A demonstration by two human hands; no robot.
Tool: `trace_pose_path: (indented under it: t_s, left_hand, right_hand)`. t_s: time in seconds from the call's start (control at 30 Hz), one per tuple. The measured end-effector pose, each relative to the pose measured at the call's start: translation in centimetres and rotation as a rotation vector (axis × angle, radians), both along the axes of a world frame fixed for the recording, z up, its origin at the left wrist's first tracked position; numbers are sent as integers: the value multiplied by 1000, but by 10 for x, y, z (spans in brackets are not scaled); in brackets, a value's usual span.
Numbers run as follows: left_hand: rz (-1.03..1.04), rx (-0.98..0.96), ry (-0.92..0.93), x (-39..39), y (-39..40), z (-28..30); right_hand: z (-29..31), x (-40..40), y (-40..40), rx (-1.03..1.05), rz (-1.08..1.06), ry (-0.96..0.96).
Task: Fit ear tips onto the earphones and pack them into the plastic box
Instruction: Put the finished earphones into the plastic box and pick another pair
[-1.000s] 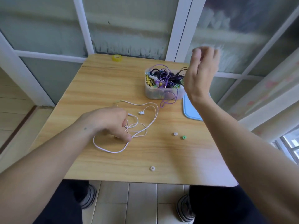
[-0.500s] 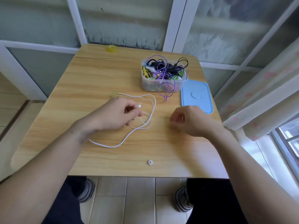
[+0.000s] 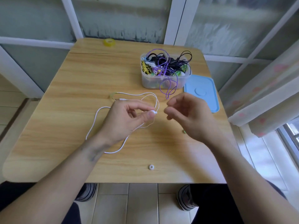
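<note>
My left hand (image 3: 127,120) pinches one white earbud (image 3: 154,112) between thumb and forefinger, lifted a little above the wooden table (image 3: 77,88). The earphone's white cable (image 3: 97,115) loops over the table under and behind that hand. My right hand (image 3: 191,117) hovers just right of the earbud with its fingers curled and fingertips drawn together. Whatever it pinches is too small to make out. A white ear tip (image 3: 151,167) lies near the front edge. A green ear tip (image 3: 184,131) shows beside my right hand. The clear plastic box (image 3: 161,81) stands at the back right.
The box holds several tangled purple, black, yellow and green earphones, and a purple loop (image 3: 168,89) hangs over its front wall. Its blue lid (image 3: 201,92) lies to the right. A yellow tape roll (image 3: 109,42) sits at the far edge. A curtain (image 3: 265,97) hangs on the right.
My right hand came down from above the box to the table, then rose beside the earbud. The white tip next to the green one is gone from the table. My left hand lifted the earbud.
</note>
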State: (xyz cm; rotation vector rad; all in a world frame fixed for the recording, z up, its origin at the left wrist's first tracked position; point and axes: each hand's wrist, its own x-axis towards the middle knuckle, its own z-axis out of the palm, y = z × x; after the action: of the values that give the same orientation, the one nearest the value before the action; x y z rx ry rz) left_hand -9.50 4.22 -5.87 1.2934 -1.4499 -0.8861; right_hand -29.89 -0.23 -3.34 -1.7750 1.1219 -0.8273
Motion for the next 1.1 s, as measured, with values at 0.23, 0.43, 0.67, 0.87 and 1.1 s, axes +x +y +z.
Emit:
trace_pose_path:
  t_s: [0.23,0.43,0.67,0.87,1.1]
  left_hand:
    - [57,53,310,-16,4,-6]
    - [86,31,402,-27,5,-9]
    - [128,42,453,-30,8,-11]
    - [106,47,469,-31,8,-10]
    - [63,74,428,-29,8,-10]
  right_hand:
    - [-22,16,22,208,-124,-411]
    - [-22,18,30,278,-115,-496]
    - [-21,17,33,236,-164,-421]
    - [-21,12,29,108,-125,-287]
    - [-20,3,23,68,-27,-193]
